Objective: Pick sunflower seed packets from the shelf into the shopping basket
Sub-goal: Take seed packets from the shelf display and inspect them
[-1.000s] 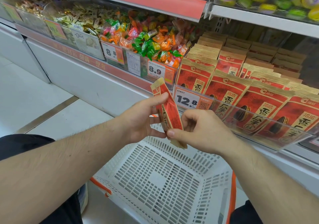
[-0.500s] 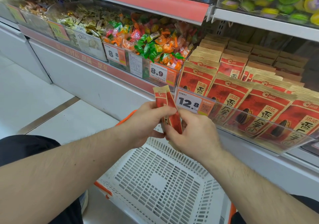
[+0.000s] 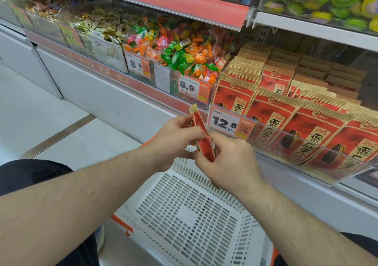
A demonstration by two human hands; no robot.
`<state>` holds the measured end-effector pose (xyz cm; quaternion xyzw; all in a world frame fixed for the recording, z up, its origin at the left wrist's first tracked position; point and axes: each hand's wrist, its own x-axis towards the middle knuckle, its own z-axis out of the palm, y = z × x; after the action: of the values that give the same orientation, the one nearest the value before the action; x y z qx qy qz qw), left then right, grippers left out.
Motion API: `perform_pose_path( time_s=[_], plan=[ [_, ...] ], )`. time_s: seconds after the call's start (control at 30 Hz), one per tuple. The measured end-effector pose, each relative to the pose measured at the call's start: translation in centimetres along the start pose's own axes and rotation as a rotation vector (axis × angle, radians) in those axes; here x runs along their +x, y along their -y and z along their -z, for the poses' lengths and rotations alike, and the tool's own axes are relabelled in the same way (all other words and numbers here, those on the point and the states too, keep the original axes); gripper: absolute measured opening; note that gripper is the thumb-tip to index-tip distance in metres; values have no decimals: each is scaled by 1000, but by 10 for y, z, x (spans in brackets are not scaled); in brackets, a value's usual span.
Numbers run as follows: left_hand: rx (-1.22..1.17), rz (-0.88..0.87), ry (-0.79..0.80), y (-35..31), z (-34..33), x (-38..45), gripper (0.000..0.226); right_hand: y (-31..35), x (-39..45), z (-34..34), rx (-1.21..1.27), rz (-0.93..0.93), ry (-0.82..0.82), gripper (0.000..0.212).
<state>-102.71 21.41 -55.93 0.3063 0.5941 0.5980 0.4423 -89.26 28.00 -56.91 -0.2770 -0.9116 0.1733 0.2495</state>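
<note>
Both hands, left hand [image 3: 176,136] and right hand [image 3: 229,163], pinch one sunflower seed packet [image 3: 202,136] edge-on above the white shopping basket [image 3: 184,214]. More packets [image 3: 286,126] fill the shelf's front edge behind a clear guard [image 3: 319,153]; candy bins [image 3: 180,57] sit left.

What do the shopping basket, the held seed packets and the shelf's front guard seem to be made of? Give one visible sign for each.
Shopping basket: moulded plastic, matt white, judging by its slotted grid walls.
Seed packets: probably kraft paper, printed red; tan, dull top edges.
Shelf guard: clear, glossy plastic, perhaps acrylic; packets show through it.
</note>
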Motion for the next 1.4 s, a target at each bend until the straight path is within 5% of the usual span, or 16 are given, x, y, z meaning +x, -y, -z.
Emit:
perform_pose_path(
  time_s=[0.13,0.2,0.27,0.43,0.57,0.93,1.27,1.4],
  plan=[
    [-88,27,104,-1,9,1,27,-3,4,9,271,-163,37,65],
    [-109,2,170,-2,10,0,31,-9,9,15,473,-333,218,99],
    [-103,-25,210,-1,10,0,33,-14,9,20,645,-417,367,110],
    [-92,-58,257,1,11,1,47,-18,8,19,680,-402,363,101],
    [-52,-66,206,2,8,1,49,-17,8,19,719,-316,367,50],
    [133,-146,130,3,2,-3,27,-15,4,14,460,-341,261,36],
    [346,-91,0,3,6,3,18,-8,4,12,99,-402,147,70],
    [298,-76,-2,-1,11,5,21,-10,6,14,148,-421,137,71]
  ],
)
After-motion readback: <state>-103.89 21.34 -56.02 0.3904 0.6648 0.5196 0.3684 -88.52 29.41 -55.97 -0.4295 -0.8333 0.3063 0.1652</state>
